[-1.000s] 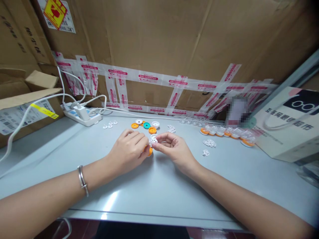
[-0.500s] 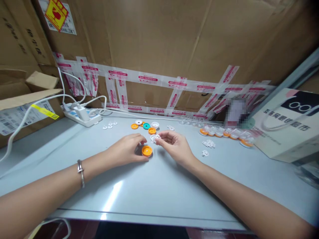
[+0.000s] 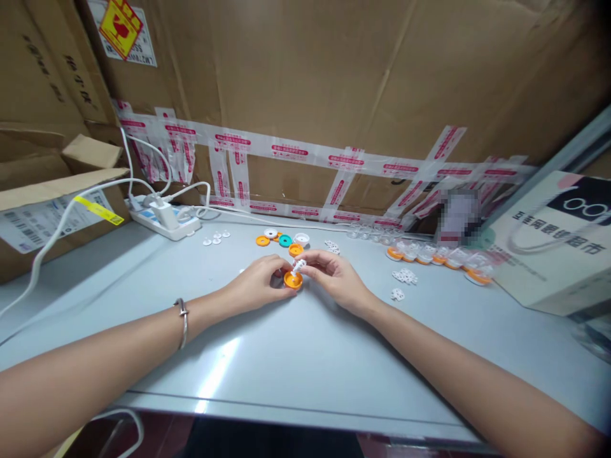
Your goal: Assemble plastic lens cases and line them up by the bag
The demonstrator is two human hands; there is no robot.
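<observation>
Table [image 3: 296, 362], coloured caps [image 3: 285, 241] beyond; left hand [image 3: 255, 280] holds orange cup [image 3: 293, 284], right hand [image 3: 338, 278] pinches white piece [image 3: 299, 265].

Cool, fairly bright light on the table [image 3: 315, 375], and there's glare, a white streak toward the front! Faint shadow under the right hand [image 3: 342, 285], top-right corner dark, a pixelated patch beside the bag [image 3: 548, 261], white piece [image 3: 298, 266] soft.

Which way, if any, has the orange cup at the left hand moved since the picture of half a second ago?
Yes: the orange cup has moved slightly forward, closer to the unmoved teal ring.
</observation>
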